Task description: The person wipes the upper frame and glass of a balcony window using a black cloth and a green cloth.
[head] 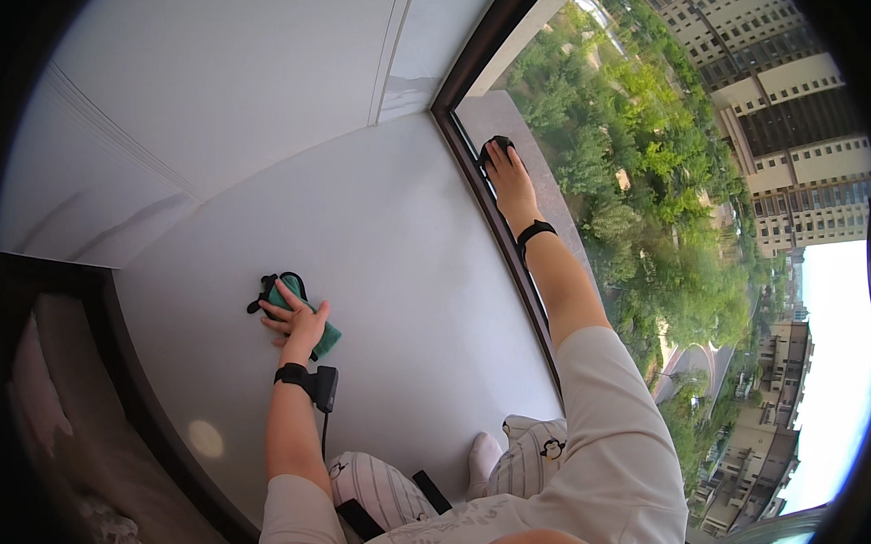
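Observation:
My left hand (298, 326) rests with fingers spread on a folded green cloth (327, 340) with black edging, which lies on the white window sill (383, 223). A small black object (262, 292) is beside the cloth, by my fingertips; I cannot tell what it is. My right hand (508, 176) is stretched out to the window and lies flat on a black pad or cloth (496, 146) against the window glass, close to the dark frame. Its fingers are extended and close together. What the pad's underside looks like is hidden.
The dark window frame (475, 171) borders the sill on the right. White wall panels (256, 77) stand at the far side. A dark wooden edge (133, 369) runs along the left, with fabric below it. My knees and one socked foot (483, 457) are on the sill. Trees and buildings show outside.

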The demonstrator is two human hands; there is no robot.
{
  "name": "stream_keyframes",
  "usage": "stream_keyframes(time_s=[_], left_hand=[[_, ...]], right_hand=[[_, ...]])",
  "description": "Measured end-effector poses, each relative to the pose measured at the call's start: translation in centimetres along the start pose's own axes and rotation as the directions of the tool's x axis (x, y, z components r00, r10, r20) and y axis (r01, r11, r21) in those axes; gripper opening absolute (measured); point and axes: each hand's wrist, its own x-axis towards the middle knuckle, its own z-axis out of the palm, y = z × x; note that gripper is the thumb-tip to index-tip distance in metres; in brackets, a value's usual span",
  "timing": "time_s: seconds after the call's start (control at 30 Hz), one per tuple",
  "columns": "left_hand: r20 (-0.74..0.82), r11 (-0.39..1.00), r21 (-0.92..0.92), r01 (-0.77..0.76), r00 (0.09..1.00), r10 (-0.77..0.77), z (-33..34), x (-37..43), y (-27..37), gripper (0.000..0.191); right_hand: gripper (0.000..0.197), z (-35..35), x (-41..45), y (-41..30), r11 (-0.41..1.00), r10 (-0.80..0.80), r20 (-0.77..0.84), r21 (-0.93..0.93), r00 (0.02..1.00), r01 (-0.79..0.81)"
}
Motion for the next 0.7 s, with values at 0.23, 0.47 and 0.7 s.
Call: stream_keyframes(time_s=[0.23, 0.47, 0.7], left_hand=[[0.026, 1.000, -0.022, 0.005, 1.000, -0.005, 0.3, -1.0, 1.6, 0.107], [-0.030, 0.999, 0.040, -0.001, 1.000, 0.002, -1.0, -1.7, 0.4, 0.100], [-0.034, 0.999, 0.032, -0.019, 0.999, 0.020, -0.1, -1.0, 0.6, 0.096]], right_hand=[[0.040, 1.8, -5.8, 0.8, 0.986, -0.166, 0.116, 0.034, 0.979, 0.163], [0.042, -10.3, -11.0, 21.9, 0.951, 0.293, -0.259, 0.182, 0.920, -0.252], [0.040, -17.5, -33.4, 43.1, 0.689, 0.522, -0.542, -0.187, 0.658, -0.700]])
